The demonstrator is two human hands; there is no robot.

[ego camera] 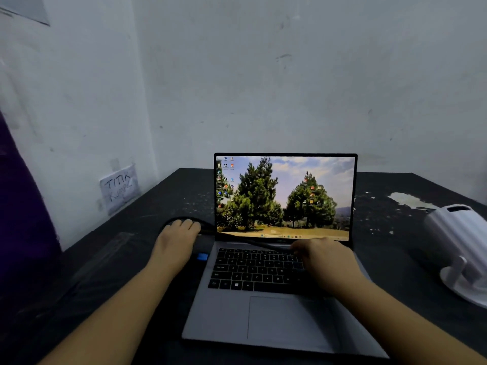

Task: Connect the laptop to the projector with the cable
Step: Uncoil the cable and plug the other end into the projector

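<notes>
**Both my hands are on the black cable by the laptop**

My two arms reach out over a dark table. The grey laptop sits open right in front of me, at 12 o'clock. Its screen shows big green trees and small icons.

My right hand is over the top of the keys, near 1 o'clock. Its fingers curl around the black cable, which lies across the laptop just under the screen. The hand looks closed on it.

A small blue thing sits by the left side of the laptop. I cannot tell what it is.

My left hand is at 11 o'clock, just left of the screen. It lies flat on top of the cable loop, fingers close together. I cannot tell if it grips the cable or only presses on it.

The white projector stands far off at 3 o'clock, on the table edge.

Past the table, at 10 o'clock, a paper note is taped to the wall.
</notes>
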